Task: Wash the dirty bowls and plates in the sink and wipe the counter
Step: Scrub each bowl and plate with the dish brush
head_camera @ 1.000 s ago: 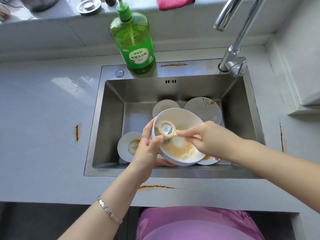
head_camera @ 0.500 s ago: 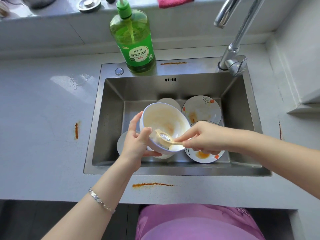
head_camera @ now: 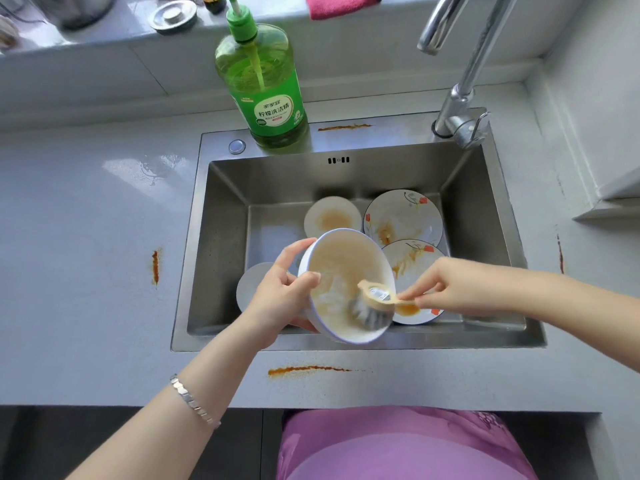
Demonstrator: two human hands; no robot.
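Our left hand (head_camera: pixel 277 299) grips the tilted bowl (head_camera: pixel 343 271) over the sink (head_camera: pixel 221 216); our right hand (head_camera: pixel 460 289) pinches the brush (head_camera: pixel 372 308) inside it.

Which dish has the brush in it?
The blue-rimmed bowl, gripped by the left hand; the right hand holds the brush inside it. The others lie in the sink.

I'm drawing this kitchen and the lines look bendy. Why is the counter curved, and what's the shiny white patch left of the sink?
Head view: the wide-angle lens bows the counter and sink edges, so straight lines curve; head view: the white patch is light glaring off a wet-looking spot; head view: the brush bristles in the bowl look slightly smeared.
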